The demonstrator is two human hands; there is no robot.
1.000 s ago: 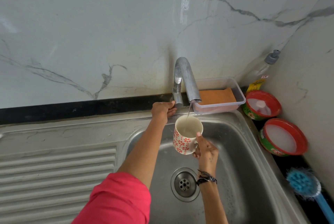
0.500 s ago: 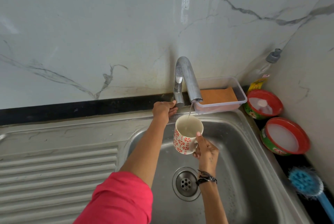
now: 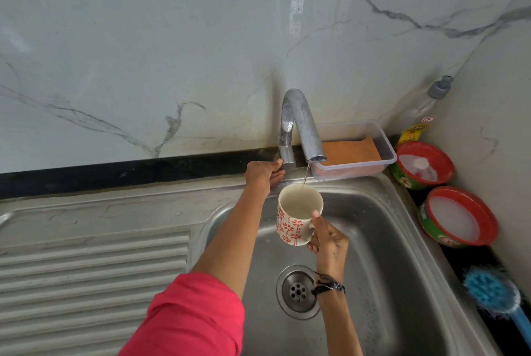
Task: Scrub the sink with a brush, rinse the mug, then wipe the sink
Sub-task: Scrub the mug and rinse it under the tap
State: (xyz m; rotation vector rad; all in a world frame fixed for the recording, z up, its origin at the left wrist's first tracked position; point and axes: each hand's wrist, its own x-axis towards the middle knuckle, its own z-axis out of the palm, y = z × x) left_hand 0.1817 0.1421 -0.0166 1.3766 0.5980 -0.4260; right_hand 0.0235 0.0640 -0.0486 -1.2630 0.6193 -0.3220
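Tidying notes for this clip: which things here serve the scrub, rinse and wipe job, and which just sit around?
In use: mug, tap, sink, brush.
Lying about: clear tub, bottle, two red-rimmed bowls.

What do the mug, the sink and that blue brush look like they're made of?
The mug looks like glazed ceramic: glossy white with a printed red pattern. The sink looks like brushed stainless steel, grey with soft reflections. The brush seems plastic, judging by its uniform bright blue colour; its bristles are blurred.
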